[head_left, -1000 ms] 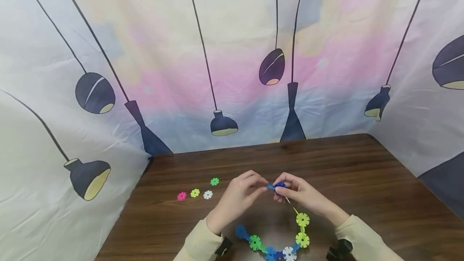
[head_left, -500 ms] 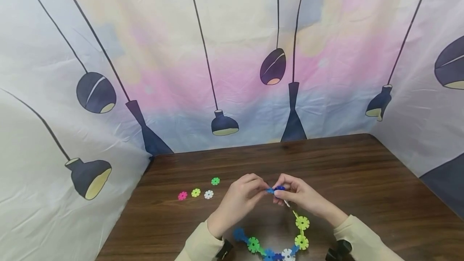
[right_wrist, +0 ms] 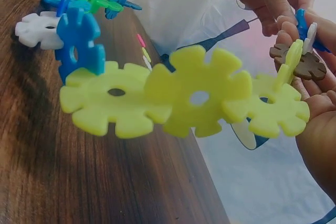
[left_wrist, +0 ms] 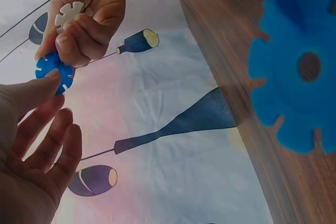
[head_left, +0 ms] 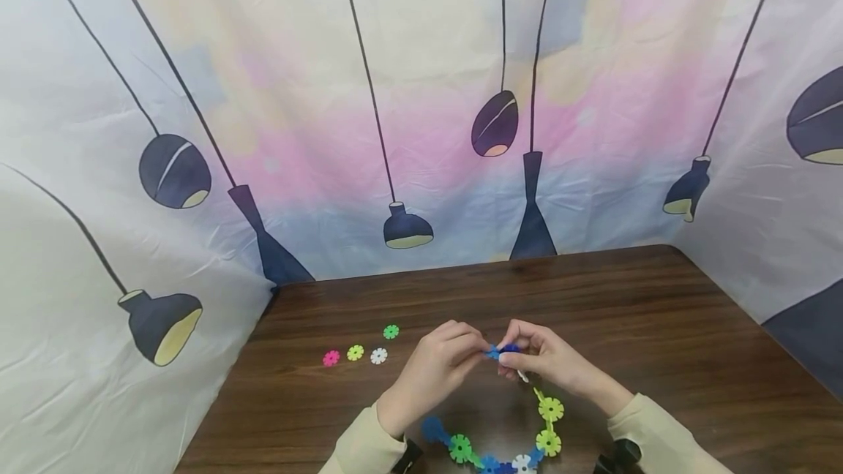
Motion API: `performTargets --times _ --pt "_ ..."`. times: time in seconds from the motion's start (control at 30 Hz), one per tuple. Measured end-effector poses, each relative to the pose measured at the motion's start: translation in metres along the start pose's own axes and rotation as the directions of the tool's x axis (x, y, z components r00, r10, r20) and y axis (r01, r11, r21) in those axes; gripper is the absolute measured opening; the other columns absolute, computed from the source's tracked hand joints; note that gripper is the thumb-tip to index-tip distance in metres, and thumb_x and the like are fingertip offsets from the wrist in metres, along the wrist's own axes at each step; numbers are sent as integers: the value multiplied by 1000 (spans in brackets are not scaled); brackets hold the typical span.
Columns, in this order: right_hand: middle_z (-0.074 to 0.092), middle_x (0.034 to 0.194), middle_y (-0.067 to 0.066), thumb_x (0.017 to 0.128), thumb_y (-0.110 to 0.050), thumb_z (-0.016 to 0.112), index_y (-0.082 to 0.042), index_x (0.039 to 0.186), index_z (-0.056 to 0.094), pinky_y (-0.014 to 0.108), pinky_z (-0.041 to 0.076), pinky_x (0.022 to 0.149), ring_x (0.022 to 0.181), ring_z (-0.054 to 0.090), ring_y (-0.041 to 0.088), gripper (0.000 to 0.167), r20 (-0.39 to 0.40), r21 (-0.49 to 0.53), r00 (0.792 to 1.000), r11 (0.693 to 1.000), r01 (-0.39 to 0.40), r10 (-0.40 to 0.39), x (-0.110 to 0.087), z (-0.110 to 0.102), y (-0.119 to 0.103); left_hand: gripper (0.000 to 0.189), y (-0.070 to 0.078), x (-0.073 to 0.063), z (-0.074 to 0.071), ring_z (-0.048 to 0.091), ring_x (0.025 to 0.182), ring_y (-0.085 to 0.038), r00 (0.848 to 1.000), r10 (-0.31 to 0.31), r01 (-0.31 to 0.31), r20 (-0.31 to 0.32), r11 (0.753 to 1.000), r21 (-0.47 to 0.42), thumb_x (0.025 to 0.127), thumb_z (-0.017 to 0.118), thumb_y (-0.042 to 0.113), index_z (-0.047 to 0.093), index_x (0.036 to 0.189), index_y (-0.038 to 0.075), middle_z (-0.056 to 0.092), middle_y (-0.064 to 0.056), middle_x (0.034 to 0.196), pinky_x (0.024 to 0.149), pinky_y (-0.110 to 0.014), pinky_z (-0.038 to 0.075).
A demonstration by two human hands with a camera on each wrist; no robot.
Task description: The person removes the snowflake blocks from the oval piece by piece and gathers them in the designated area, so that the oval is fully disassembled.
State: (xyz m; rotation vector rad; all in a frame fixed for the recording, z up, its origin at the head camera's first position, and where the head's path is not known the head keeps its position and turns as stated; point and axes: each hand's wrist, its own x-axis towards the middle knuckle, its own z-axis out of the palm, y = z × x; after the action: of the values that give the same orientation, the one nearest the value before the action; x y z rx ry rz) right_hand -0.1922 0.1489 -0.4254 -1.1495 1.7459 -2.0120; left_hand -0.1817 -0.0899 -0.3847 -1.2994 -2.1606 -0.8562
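Above the table, my left hand pinches a light blue notched snowflake disc between thumb and fingertips. My right hand holds a dark blue snowflake disc right against it, partly hidden by the fingers. From the right hand a chain of interlocked discs hangs down in a curve. A white disc and a brown disc come first, then several yellow discs. Farther along are blue, white and green discs, ending in a blue disc near the left wrist.
Left of the hands, loose pink, yellow, white and green discs lie on the dark wooden table. A cloth backdrop printed with lamps surrounds the table's back and sides.
Both hands have sunk slightly toward the person, with the two blue discs held close together. The hanging chain has dipped a little with them; the loose discs stay put.
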Motion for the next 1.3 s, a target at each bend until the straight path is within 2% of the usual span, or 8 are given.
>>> performTargets --times 0.2,0.37,0.43,0.53,0.67,0.8,0.97,1.3 --pt "74 93 4 103 2 52 -1 107 57 24 50 55 74 67 13 6 -10 -11 1000 1000 -25 25 0 0 0 11 -1 -1 1 60 87 -7 1000 25 -25 -10 999 28 88 77 3 75 94 13 70 7 96 79 -13 49" --pt "73 96 9 105 -3 49 3 113 57 30 56 64 81 70 20 12 -18 -55 999 997 -46 45 2 -1 0 5 -4 -1 2 60 87 -7 998 53 -50 -43 997 62 91 75 8 73 93 12 69 6 96 79 -14 49" --pt "72 100 10 107 -6 48 1 117 57 31 57 69 87 70 23 16 -13 -61 996 995 -85 84 1 -2 0 1 -6 -3 2 60 87 -7 998 50 -46 -47 997 66 94 73 11 73 94 12 69 6 95 78 -13 49" --pt "71 103 13 108 -9 46 -1 123 57 31 55 71 92 70 28 20 2 -71 992 990 -122 122 -1 -2 1 4 -6 -4 2 59 86 -7 998 42 -39 -45 997 68 96 70 14 73 94 12 68 6 94 77 -13 49" --pt "68 101 21 108 -8 46 -2 125 57 32 55 68 89 68 33 21 9 -92 994 990 -111 112 -2 -2 2 3 -4 -5 1 60 86 -7 999 36 -33 -40 997 65 95 71 14 73 94 12 68 6 94 78 -14 49" --pt "67 98 21 107 -6 47 1 122 57 31 54 64 85 67 29 19 20 -67 997 995 -77 78 -3 -1 2 6 -3 -4 3 60 86 -7 999 27 -25 -33 998 52 91 76 9 73 94 13 68 7 93 77 -13 49" --pt "69 95 8 106 -2 48 4 116 55 31 54 62 81 65 18 14 49 -19 998 999 -43 44 -2 1 2 12 -2 -6 5 61 86 -7 999 27 -26 -25 999 39 87 79 5 73 95 13 68 6 94 78 -13 50" --pt "69 95 8 105 1 48 3 110 53 26 52 63 81 64 14 8 52 -2 998 999 -32 32 -3 1 4 4 -2 -5 3 61 90 -8 996 93 -92 -15 994 67 95 71 9 73 96 13 69 5 100 82 -13 50"
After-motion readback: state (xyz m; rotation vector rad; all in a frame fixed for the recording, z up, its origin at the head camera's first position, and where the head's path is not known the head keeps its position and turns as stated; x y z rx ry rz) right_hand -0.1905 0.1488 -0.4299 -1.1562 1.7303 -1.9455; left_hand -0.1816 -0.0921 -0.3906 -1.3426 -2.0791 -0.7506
